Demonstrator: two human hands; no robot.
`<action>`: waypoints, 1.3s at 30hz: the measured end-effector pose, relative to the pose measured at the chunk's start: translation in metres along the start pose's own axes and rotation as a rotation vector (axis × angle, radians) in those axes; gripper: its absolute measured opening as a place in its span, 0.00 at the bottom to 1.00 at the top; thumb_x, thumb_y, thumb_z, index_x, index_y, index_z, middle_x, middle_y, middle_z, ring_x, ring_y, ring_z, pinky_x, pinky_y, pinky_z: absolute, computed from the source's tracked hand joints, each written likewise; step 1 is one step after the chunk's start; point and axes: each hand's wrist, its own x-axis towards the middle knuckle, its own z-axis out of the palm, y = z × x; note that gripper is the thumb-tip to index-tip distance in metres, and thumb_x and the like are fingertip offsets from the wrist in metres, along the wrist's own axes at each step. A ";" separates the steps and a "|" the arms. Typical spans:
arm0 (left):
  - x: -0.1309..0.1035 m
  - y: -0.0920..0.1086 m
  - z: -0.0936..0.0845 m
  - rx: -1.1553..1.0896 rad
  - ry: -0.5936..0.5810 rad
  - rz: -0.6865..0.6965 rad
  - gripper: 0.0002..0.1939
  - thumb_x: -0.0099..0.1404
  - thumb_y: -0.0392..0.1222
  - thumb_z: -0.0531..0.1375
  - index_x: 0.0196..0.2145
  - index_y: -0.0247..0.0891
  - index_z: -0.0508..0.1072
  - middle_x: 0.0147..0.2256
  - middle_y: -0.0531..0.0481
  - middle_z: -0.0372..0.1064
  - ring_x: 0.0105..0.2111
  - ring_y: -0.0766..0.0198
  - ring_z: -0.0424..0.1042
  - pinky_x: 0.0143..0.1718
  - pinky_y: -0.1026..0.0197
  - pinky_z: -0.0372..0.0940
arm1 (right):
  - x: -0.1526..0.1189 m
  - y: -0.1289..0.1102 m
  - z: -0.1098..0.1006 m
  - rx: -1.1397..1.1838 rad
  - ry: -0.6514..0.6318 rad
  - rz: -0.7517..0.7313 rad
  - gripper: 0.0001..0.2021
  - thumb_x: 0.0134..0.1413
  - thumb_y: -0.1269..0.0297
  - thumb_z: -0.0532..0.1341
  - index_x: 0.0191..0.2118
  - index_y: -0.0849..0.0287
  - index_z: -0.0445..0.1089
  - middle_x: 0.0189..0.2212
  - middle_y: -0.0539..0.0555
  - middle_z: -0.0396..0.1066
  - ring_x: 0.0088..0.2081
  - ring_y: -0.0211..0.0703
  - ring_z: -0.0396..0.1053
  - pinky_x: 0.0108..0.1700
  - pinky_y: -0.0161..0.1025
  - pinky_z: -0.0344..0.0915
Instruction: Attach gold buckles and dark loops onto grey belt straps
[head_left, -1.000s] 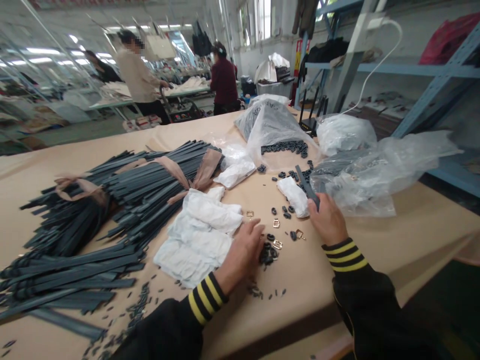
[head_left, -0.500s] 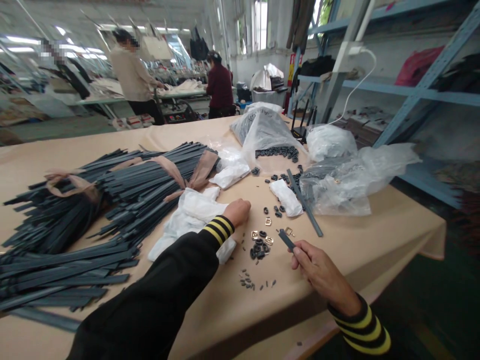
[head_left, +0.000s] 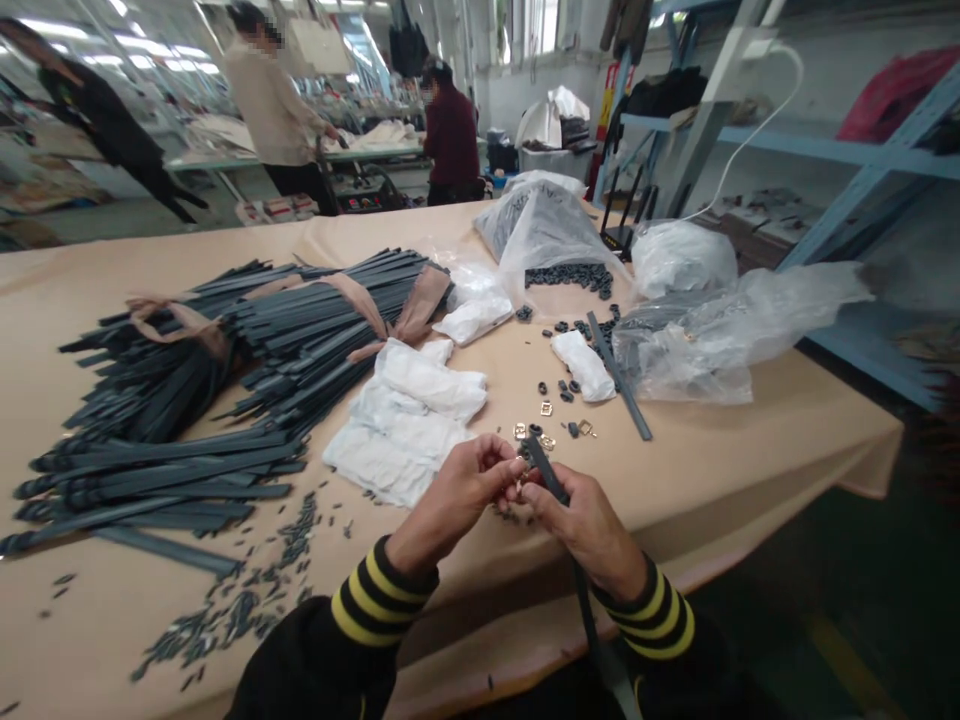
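The right hand [head_left: 583, 512] grips a flat dark-grey strap [head_left: 550, 470] slanting towards eleven o'clock; at its nine, the left hand [head_left: 465, 485] pinches what looks like a small gold metal buckle [head_left: 523, 478], mostly hidden. I'd keep that strap end flat and steady.

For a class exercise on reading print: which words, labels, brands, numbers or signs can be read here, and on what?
Nothing reads with certainty.
Plastic bag at the table's back: dark lettering, too blurred to read.
Red-and-yellow sign beyond: too small and blurred to read.
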 end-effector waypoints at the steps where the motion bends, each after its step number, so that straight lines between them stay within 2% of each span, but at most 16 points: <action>1: -0.008 -0.003 0.002 -0.033 0.022 0.004 0.10 0.58 0.44 0.57 0.28 0.34 0.61 0.19 0.55 0.64 0.18 0.73 0.63 0.20 0.70 0.58 | -0.001 -0.001 0.006 0.016 -0.023 -0.008 0.12 0.54 0.58 0.54 0.31 0.63 0.66 0.26 0.52 0.68 0.27 0.35 0.64 0.30 0.31 0.60; 4: -0.024 -0.015 0.006 -0.077 0.098 0.048 0.09 0.58 0.42 0.56 0.28 0.34 0.62 0.19 0.53 0.66 0.19 0.71 0.65 0.21 0.69 0.59 | -0.005 -0.004 0.017 -0.004 -0.074 -0.020 0.11 0.55 0.60 0.53 0.28 0.63 0.64 0.22 0.50 0.66 0.25 0.34 0.63 0.30 0.31 0.59; 7: -0.038 -0.025 0.006 -0.087 0.190 0.076 0.08 0.58 0.41 0.57 0.29 0.33 0.63 0.22 0.53 0.65 0.20 0.71 0.65 0.22 0.68 0.61 | -0.010 -0.007 0.022 -0.130 -0.106 0.003 0.11 0.55 0.61 0.54 0.26 0.62 0.63 0.19 0.48 0.64 0.22 0.33 0.61 0.27 0.30 0.57; 10: -0.051 -0.029 0.010 -0.049 0.275 0.088 0.07 0.58 0.40 0.56 0.30 0.32 0.65 0.23 0.53 0.64 0.21 0.71 0.65 0.23 0.67 0.63 | -0.015 -0.011 0.025 -0.179 -0.140 0.005 0.11 0.54 0.61 0.54 0.26 0.62 0.64 0.18 0.47 0.61 0.20 0.33 0.59 0.25 0.30 0.55; 14: -0.064 -0.030 0.016 0.038 0.444 0.156 0.06 0.58 0.40 0.56 0.30 0.33 0.66 0.23 0.54 0.64 0.21 0.72 0.64 0.23 0.68 0.62 | -0.020 -0.016 0.031 -0.153 -0.159 -0.010 0.11 0.54 0.61 0.54 0.26 0.62 0.64 0.17 0.46 0.60 0.20 0.32 0.57 0.24 0.30 0.54; 16: -0.066 -0.031 0.014 -0.012 0.414 0.136 0.07 0.58 0.41 0.56 0.30 0.34 0.65 0.23 0.54 0.64 0.21 0.72 0.63 0.22 0.68 0.62 | -0.021 -0.017 0.033 -0.161 -0.177 -0.021 0.10 0.54 0.62 0.54 0.26 0.62 0.64 0.17 0.46 0.60 0.20 0.32 0.57 0.24 0.30 0.54; 19: -0.065 -0.034 0.004 -0.101 0.204 0.022 0.09 0.58 0.43 0.56 0.29 0.33 0.64 0.21 0.55 0.62 0.20 0.72 0.62 0.21 0.69 0.60 | -0.022 -0.015 0.033 -0.207 -0.230 -0.023 0.10 0.55 0.63 0.53 0.27 0.62 0.63 0.18 0.46 0.61 0.21 0.32 0.58 0.25 0.30 0.54; 21: -0.065 -0.036 -0.003 -0.079 0.088 -0.046 0.11 0.60 0.45 0.53 0.27 0.33 0.64 0.19 0.56 0.61 0.18 0.72 0.61 0.19 0.69 0.58 | -0.022 -0.013 0.032 -0.234 -0.253 -0.020 0.10 0.55 0.64 0.53 0.26 0.62 0.62 0.18 0.46 0.60 0.21 0.32 0.58 0.25 0.30 0.54; 23: -0.067 -0.037 -0.008 -0.001 0.045 -0.050 0.14 0.62 0.47 0.51 0.25 0.34 0.63 0.18 0.57 0.59 0.17 0.73 0.58 0.18 0.70 0.54 | -0.021 -0.011 0.032 -0.231 -0.282 -0.016 0.11 0.55 0.63 0.53 0.24 0.61 0.61 0.17 0.46 0.59 0.21 0.31 0.57 0.25 0.29 0.53; 25: -0.069 -0.037 -0.008 0.088 0.066 0.007 0.16 0.63 0.47 0.49 0.22 0.34 0.62 0.17 0.57 0.57 0.17 0.74 0.55 0.19 0.70 0.52 | -0.020 -0.010 0.031 -0.203 -0.315 -0.011 0.12 0.55 0.62 0.53 0.24 0.61 0.60 0.17 0.45 0.58 0.20 0.31 0.56 0.24 0.29 0.53; 27: -0.072 -0.037 -0.005 0.172 0.159 0.070 0.17 0.63 0.46 0.49 0.21 0.34 0.62 0.17 0.57 0.55 0.18 0.73 0.55 0.21 0.69 0.52 | -0.021 -0.011 0.032 -0.191 -0.307 -0.002 0.12 0.55 0.61 0.53 0.23 0.61 0.59 0.16 0.45 0.57 0.20 0.31 0.55 0.24 0.29 0.53; 30: -0.074 -0.039 0.005 0.264 0.328 0.114 0.16 0.63 0.45 0.50 0.21 0.35 0.62 0.18 0.57 0.55 0.20 0.72 0.56 0.23 0.68 0.53 | -0.021 -0.013 0.036 -0.233 -0.235 0.001 0.12 0.55 0.61 0.53 0.23 0.61 0.59 0.16 0.45 0.56 0.20 0.31 0.54 0.23 0.30 0.52; 33: -0.073 -0.042 0.016 0.335 0.431 0.140 0.13 0.63 0.43 0.50 0.23 0.36 0.63 0.19 0.57 0.57 0.21 0.71 0.57 0.25 0.68 0.53 | -0.022 -0.013 0.040 -0.286 -0.161 -0.009 0.13 0.55 0.62 0.53 0.22 0.60 0.58 0.16 0.45 0.55 0.20 0.31 0.53 0.23 0.30 0.51; 36: -0.072 -0.043 0.021 0.415 0.465 0.200 0.10 0.63 0.41 0.50 0.26 0.36 0.65 0.22 0.55 0.61 0.23 0.70 0.60 0.28 0.67 0.55 | -0.020 -0.011 0.040 -0.282 -0.114 -0.005 0.13 0.55 0.62 0.52 0.21 0.60 0.58 0.17 0.45 0.56 0.20 0.32 0.54 0.24 0.30 0.52; 39: -0.069 -0.042 0.018 0.377 0.416 0.224 0.10 0.63 0.41 0.50 0.27 0.36 0.66 0.24 0.54 0.62 0.25 0.69 0.61 0.29 0.67 0.56 | -0.018 -0.008 0.034 -0.226 -0.164 0.009 0.13 0.55 0.61 0.52 0.23 0.61 0.59 0.16 0.45 0.56 0.20 0.32 0.55 0.24 0.30 0.52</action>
